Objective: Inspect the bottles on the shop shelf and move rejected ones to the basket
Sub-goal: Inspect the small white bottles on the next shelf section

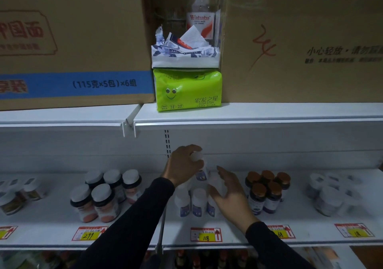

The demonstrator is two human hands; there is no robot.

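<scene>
A cluster of small white bottles [198, 203] with blue labels stands in the middle of the white shelf [228, 225]. My left hand [183, 166] grips one white bottle [202, 172] by its cap, lifted above the cluster. My right hand [229, 190] is spread with fingers apart, touching the right side of the cluster; what lies under its palm is hidden. No basket is in view.
Dark jars with white lids [103, 194] stand to the left, brown-capped bottles [267, 192] to the right, pale tubs [331, 194] at far right. Price tags [206, 235] line the shelf edge. Above are cardboard boxes [72, 40], tissue packs [187, 89] and a water bottle [202, 17].
</scene>
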